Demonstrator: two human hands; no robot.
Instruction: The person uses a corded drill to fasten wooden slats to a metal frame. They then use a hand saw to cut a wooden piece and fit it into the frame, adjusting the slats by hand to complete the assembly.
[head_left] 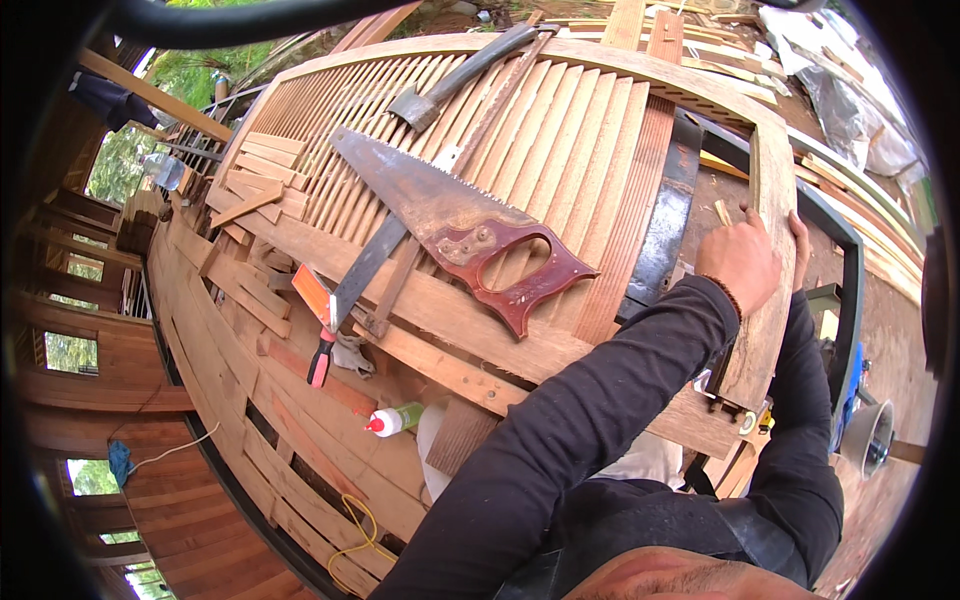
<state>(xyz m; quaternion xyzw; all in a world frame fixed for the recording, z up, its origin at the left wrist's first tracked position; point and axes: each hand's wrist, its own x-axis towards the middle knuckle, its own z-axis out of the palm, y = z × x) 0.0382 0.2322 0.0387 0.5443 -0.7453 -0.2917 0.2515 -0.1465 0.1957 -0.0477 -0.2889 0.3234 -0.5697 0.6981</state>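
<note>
A louvred wooden frame [762, 190] with slanted slats lies across the bench. At its right end my left hand [742, 262] is closed over the inner side of the end rail; what its fingers hold is hidden. A small sliver of wood [722, 212] shows just past its knuckles. Against the rail's outer edge lies my right hand [799, 245], mostly hidden behind the wood, its visible fingers pressed to it. Left of my hands, a handsaw [440, 215] with a worn red-brown handle rests on the slats. Beyond it lies a mallet-like tool [440, 90] with a grey handle.
A long bar clamp [490, 110] crosses the slats. Below the saw hangs a clamp with a black and pink handle [321, 360]. A glue bottle [395, 419] with a red cap lies among boards. Short wood offcuts [265, 180] sit at the left; a bucket [866, 440] stands right.
</note>
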